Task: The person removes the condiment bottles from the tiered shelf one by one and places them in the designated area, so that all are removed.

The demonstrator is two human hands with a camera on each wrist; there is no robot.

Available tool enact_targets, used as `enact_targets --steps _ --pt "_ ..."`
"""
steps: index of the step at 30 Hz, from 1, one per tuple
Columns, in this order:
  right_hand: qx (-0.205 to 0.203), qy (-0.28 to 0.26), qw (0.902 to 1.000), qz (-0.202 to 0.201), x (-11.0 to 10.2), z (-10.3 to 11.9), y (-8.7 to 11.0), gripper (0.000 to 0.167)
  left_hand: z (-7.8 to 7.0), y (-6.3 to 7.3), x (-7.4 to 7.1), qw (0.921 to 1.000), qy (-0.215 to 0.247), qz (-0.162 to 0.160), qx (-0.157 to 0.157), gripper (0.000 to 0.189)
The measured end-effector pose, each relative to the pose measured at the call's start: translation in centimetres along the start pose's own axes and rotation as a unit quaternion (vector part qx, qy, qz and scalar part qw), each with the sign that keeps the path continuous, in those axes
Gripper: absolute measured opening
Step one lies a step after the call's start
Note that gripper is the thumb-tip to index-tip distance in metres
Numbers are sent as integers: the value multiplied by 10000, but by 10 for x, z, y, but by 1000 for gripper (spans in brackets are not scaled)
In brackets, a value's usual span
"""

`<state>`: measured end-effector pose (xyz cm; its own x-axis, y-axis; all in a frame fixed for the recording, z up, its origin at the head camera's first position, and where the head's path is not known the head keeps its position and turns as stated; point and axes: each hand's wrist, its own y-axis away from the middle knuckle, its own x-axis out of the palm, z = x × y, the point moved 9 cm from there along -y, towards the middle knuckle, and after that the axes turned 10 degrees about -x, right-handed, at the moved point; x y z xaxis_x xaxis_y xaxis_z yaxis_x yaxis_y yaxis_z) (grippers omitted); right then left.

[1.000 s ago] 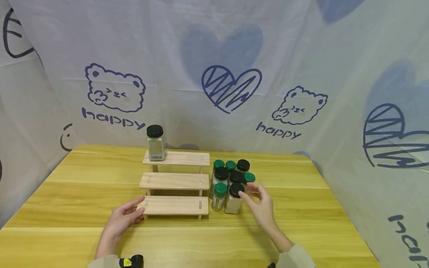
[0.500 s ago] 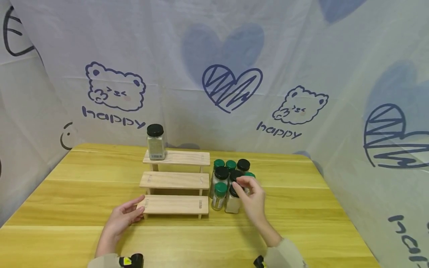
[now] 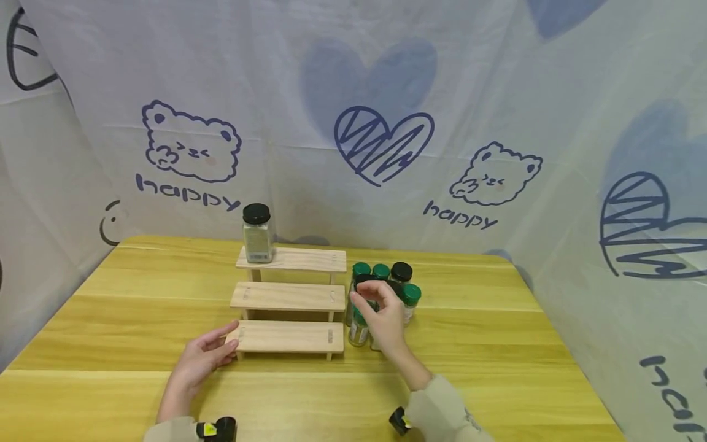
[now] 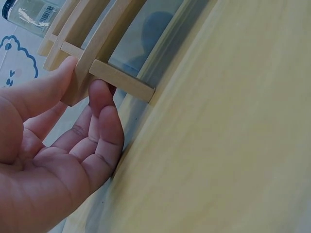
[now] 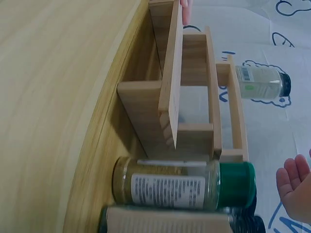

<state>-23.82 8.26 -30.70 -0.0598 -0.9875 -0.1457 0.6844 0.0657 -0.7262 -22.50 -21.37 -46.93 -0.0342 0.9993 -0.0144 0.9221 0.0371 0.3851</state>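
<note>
A three-tier wooden display rack [image 3: 287, 337] stands on the table. My left hand [image 3: 197, 363] pinches the left end of its lowest tier, thumb on top and fingers beneath, as the left wrist view shows. One black-lidded glass spice jar [image 3: 258, 236] stands at the left of the top tier. To the right of the rack is a cluster of spice jars with green and black lids. Over this cluster hovers my right hand [image 3: 386, 319], fingers loosely bent, hiding several jars. Nearest below it are a green-lidded jar [image 5: 167, 183] and a jar with pale contents [image 5: 167, 221].
The wooden table [image 3: 138, 307] reaches out on both sides of the rack. Behind it hangs a pale cloth [image 3: 309, 73] printed with hearts and bears. Another green-lidded jar [image 3: 411, 296] is at the cluster's right edge, and a black-lidded one [image 3: 401, 272] at its back.
My right hand has moved left across the jars, from beside the front black-lidded jar to above the front green-lidded one. The left hand, rack and top jar stay put.
</note>
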Motion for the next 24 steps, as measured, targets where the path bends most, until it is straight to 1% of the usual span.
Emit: enact_targets --steps 4,10,17,19,24 --pt "196 -72 9997 147 14 -2 -4 13 0 0 0 10000 36 26 36 50" --pt "163 -107 9993 311 35 -2 -11 15 -1 -1 -1 10000 0 28 66 50" --pt "419 -312 9970 577 60 -8 -20 23 -1 0 0 9999 0 42 95 50" --pt "389 -348 9967 615 67 -8 -24 25 -1 0 0 9999 2 63 141 50" --pt "64 -314 9976 618 83 -2 -36 26 0 0 -1 10000 30 37 72 50"
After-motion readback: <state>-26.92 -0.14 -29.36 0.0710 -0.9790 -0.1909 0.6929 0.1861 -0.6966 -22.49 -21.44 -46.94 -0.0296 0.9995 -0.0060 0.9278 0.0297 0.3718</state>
